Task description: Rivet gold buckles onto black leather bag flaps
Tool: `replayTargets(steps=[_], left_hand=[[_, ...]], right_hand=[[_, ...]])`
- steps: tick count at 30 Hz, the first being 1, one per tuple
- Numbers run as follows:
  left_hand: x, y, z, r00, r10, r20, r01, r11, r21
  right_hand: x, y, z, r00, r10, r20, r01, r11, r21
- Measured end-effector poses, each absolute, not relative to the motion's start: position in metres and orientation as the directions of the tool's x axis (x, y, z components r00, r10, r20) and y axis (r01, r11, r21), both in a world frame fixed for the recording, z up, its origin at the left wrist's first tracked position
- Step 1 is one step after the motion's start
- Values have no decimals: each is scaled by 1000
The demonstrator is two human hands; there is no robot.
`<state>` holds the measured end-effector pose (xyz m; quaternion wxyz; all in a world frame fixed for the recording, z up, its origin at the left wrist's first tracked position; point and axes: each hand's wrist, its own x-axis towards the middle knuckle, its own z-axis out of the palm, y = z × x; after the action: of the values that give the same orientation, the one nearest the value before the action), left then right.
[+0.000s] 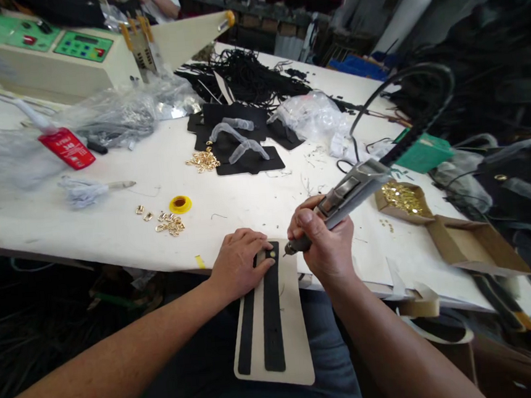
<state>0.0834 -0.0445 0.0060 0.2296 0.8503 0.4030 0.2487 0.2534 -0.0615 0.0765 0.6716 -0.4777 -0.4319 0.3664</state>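
While left grip (239,262) touches strap (272,316) — slim, matte

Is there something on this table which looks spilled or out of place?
Perhaps: a few gold pieces lie loose on the table, beside the box holding similar ones, as if spilled.

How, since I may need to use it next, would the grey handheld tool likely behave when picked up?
The handheld tool may feel heavy for its size, as its thick body looks metallic. The dark cable arching from its rear could tug or twist it. It probably won't flex, since its casing looks rigid.
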Motion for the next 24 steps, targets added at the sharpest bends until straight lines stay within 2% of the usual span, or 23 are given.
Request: replayTargets(steps=[5, 16, 24], left_hand=[[82, -43, 5, 558, 798, 227, 568, -567, 597], [81, -42, 5, 569, 793, 220, 576, -574, 581], [81, -42, 4, 576, 794, 194, 586, -566, 580]], right_hand=[[243, -59, 64, 297, 906, 301, 3, 314, -949], [241, -59, 58, 248, 929, 275, -24, 289, -957], [237, -60, 61, 219, 943, 252, 18, 254, -967]])
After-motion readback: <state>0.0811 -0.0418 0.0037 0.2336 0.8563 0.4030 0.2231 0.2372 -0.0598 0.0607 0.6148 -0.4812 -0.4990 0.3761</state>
